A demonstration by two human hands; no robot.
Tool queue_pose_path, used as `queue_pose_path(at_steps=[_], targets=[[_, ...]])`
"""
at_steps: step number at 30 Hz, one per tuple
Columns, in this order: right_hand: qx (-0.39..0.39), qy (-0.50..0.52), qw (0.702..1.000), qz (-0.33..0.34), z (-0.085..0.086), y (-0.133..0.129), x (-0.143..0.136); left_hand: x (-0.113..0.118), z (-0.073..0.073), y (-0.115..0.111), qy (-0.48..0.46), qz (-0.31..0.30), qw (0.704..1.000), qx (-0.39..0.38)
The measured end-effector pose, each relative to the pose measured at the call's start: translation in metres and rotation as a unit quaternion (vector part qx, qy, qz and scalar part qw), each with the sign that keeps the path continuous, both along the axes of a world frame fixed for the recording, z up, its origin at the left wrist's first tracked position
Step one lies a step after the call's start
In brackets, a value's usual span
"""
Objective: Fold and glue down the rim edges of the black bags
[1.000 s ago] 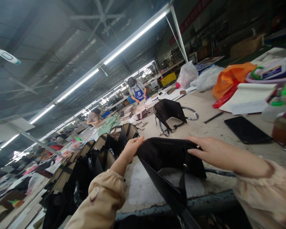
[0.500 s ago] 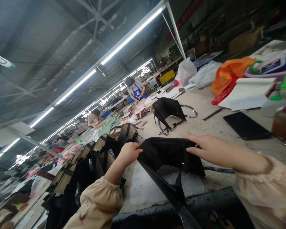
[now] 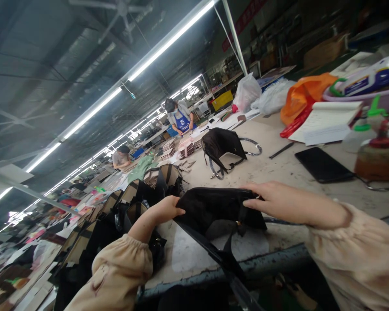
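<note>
A black handbag (image 3: 214,207) is held at the table's front edge, its opening turned toward me and a strap hanging down over the edge. Pinching its left corner between thumb and fingers is my left hand (image 3: 169,208). My right hand (image 3: 266,199) grips the upper right rim, thumb on the near side and fingers over the far side. The bag's lower part rests on a white sheet (image 3: 189,255). Beyond it stands a second black bag (image 3: 222,147) with a plastic-wrapped handle.
Several black bags (image 3: 129,194) are lined up at the left. To the right lie a dark phone (image 3: 322,164), a black pen-like stick (image 3: 281,150), a notepad (image 3: 330,121), a jar of brown liquid (image 3: 379,157) and an orange plastic bag (image 3: 303,95). A co-worker in a blue apron (image 3: 183,123) stands farther back.
Both hands and the bag have shifted slightly left in view, along with the whole scene. The grip on the bag's rim stays the same.
</note>
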State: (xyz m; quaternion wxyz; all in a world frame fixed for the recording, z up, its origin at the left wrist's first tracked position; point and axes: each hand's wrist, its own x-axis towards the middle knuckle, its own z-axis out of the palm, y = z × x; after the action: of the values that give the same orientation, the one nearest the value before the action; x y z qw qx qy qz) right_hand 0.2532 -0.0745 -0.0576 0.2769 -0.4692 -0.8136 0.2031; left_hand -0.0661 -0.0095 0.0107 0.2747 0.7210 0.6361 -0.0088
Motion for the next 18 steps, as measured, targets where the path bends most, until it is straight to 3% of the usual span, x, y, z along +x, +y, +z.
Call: queue_pose_path(at_steps=[5,8,12,14,16,17,18], targets=[[-0.078,0.024,0.997,0.009,0.002,0.001,0.004,-0.012,-0.007,0.001,-0.058,0.078,0.995,-0.017],[-0.124,0.029,0.991,0.039,0.003,-0.001,0.009,-0.031,-0.012,-0.007,-0.100,0.137,0.985,-0.012],[-0.143,0.053,0.983,0.103,0.002,-0.005,0.013,-0.064,-0.023,-0.034,-0.169,0.197,0.966,-0.002],[-0.141,0.084,0.975,0.149,0.003,-0.010,0.009,-0.074,-0.030,-0.053,-0.176,0.194,0.965,0.023],[-0.125,0.121,0.965,0.194,0.008,-0.019,-0.003,-0.075,-0.036,-0.070,0.051,0.067,0.988,0.130],[-0.112,0.139,0.960,0.215,0.012,-0.025,-0.012,-0.071,-0.037,-0.077,0.225,-0.024,0.959,0.171],[-0.093,0.155,0.955,0.234,0.017,-0.031,-0.021,-0.066,-0.037,-0.081,0.400,-0.119,0.889,0.186]])
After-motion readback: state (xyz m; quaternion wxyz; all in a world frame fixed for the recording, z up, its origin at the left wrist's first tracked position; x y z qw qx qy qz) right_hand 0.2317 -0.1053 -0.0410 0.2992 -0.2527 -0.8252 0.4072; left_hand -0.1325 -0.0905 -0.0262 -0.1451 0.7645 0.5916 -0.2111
